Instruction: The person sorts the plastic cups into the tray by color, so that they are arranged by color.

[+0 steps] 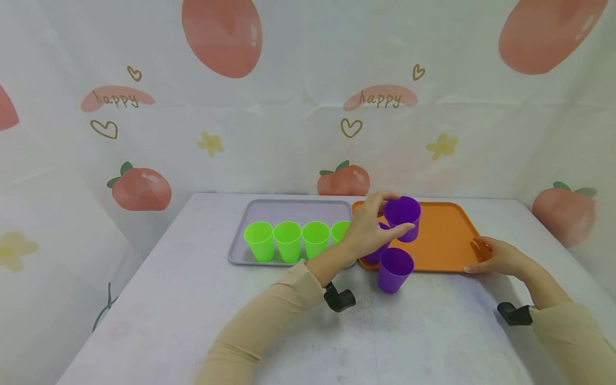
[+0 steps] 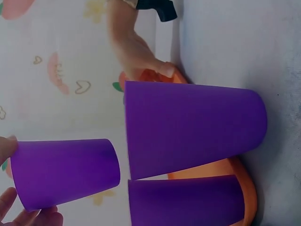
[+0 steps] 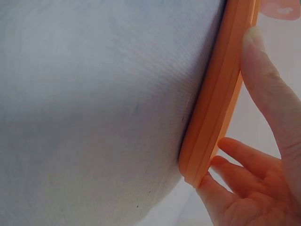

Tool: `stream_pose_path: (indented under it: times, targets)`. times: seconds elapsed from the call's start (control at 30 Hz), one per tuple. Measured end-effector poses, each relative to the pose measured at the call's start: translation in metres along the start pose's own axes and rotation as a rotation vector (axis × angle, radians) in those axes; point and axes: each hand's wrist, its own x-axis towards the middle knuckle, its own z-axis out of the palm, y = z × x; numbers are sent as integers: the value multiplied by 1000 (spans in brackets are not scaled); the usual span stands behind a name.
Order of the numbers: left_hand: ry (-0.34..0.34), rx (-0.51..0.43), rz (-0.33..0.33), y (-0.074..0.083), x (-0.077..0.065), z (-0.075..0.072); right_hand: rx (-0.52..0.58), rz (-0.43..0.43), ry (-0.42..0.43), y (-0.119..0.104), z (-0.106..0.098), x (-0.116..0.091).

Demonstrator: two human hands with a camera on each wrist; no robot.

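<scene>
My left hand [image 1: 366,229] grips a purple cup [image 1: 403,220] near its rim, raised above the orange tray [image 1: 445,238]. The left wrist view shows fingers and thumb at the rim of that held cup [image 2: 66,174]. Below stand two more purple cups: one upright in front of the tray's near edge [image 1: 394,271], the other at the tray's left front corner [image 1: 377,255], partly hidden by the hand. My right hand [image 1: 505,260] holds the tray's right front corner, its thumb along the front rim and its fingers at the side.
Left of the orange tray lies a grey tray [image 1: 300,205] with a row of several bright green cups [image 1: 287,241], the rightmost partly behind my left hand. A white table [image 1: 159,315] bears both trays. Behind it hangs a printed cloth [image 1: 274,123].
</scene>
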Motion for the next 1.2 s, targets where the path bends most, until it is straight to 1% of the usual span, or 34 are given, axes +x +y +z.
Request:
stream_pose_path:
  times: [0.13, 0.23, 0.33, 0.43, 0.57, 0.7, 0.77, 0.93, 1.2]
  targets:
    - [-22, 70, -7, -7, 5, 6, 7, 3, -3, 0, 0, 0]
    - [-54, 133, -16, -11, 8, 11, 8, 4, -2, 0, 0, 0]
    - [-92, 201, -18, -13, 10, 16, 9, 8, -2, 0, 0, 1]
    - [-131, 288, -3, -14, 11, 20, 11, 11, -3, -1, 0, 1]
    - [-177, 364, -4, -14, 12, 25, 13, 14, -8, -1, 0, 0]
    - [-211, 407, -39, -15, 11, 28, 8, 12, -8, -2, -1, 0]
    - [-222, 429, -42, -17, 12, 29, 4, 11, -6, -1, -1, 1]
    - [-245, 480, -28, -21, 14, 31, 6, 15, -8, 0, -1, 1]
    - [-300, 583, -7, -22, 15, 33, 21, 12, -12, -1, 0, 0]
